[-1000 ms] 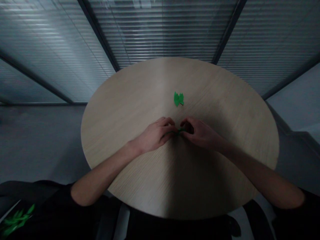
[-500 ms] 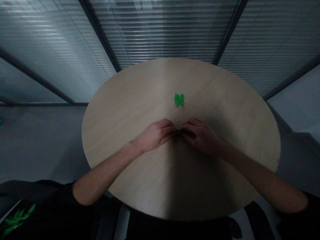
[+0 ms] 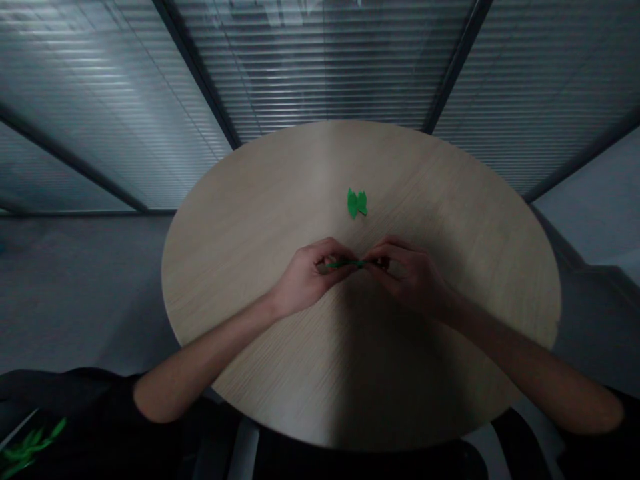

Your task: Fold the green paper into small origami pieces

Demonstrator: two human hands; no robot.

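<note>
Over the middle of the round table point(image 3: 260, 220), my left hand point(image 3: 311, 270) pinches a thin green strip point(image 3: 336, 265) between thumb and fingers. My right hand point(image 3: 413, 275) meets it fingertip to fingertip and pinches the strip's other end. Part of the strip is covered by my fingers, and its exact kind is unclear in the dim light. Just beyond my hands, a small bright green leaf-shaped piece point(image 3: 357, 203) with a notched outline lies flat on the tabletop; it may be two pieces side by side.
A green leafy bunch point(image 3: 30, 447) shows at the lower left, beside my dark sleeve. Slatted blinds point(image 3: 325, 67) behind dark frames stand along the table's far edge. My shadow falls across the near part of the tabletop.
My fingers have lifted and arched into clearer pinches, so more of the green strip shows between them. The whole view has shifted slightly; the leaf-shaped piece stays in place on the table.
</note>
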